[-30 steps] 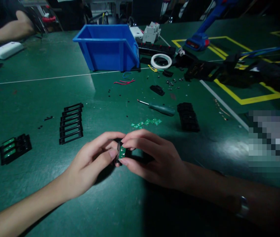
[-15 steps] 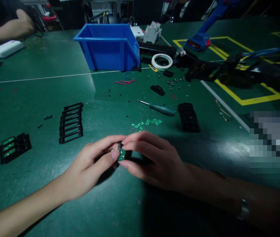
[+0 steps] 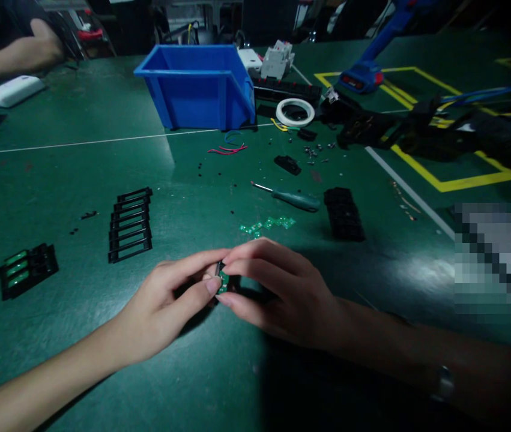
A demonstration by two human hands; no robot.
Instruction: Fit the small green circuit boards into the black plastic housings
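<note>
Between the fingertips of my left hand [image 3: 172, 300] and my right hand [image 3: 282, 288] is a small green circuit board [image 3: 224, 283] set against a black plastic part, mostly covered by fingers. My left thumb presses on the board's face; my right thumb and fingers pinch its edges. Just beyond my hands lie several loose green circuit boards [image 3: 268, 224]. At the left, a black plastic holder [image 3: 27, 270] carries green boards in some slots. Black plastic frames [image 3: 130, 225] lie in a row nearby, and a stack of black parts [image 3: 344, 214] is right of my hands.
A green-handled screwdriver [image 3: 295, 200] lies ahead, with small screws [image 3: 313, 153] and red wires [image 3: 228, 149] beyond. Farther back stand a blue bin [image 3: 196, 96], a white tape roll [image 3: 295, 112] and a blue power tool [image 3: 363, 75]. Another person's arm [image 3: 21, 54] rests at the far left.
My left thumb has slid slightly right and down over the green board, covering more of it. My right hand has barely moved.
</note>
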